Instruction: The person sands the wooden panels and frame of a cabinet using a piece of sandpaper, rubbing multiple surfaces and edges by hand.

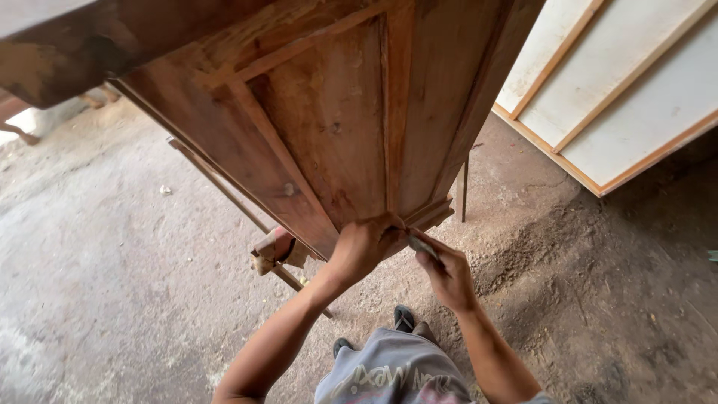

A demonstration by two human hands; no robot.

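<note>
From the head view I see the left hand (pixel 364 247) braced, fingers curled on the bottom edge of the reddish-brown panelled wooden door (pixel 336 127), the right hand (pixel 447 275) pinching a small grey sanding scrap (pixel 420 244) there, most panels looking already smooth

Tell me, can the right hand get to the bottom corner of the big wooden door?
Probably yes. The right hand, holding a small tool, is right beside the wooden door corner, next to the left hand, with nothing between.

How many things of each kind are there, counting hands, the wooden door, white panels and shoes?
Hands: 2, left hand and right hand
Wooden door: 1
White panels: 1 stack, individual count unclear
Shoes: 2
Total: 6
</note>
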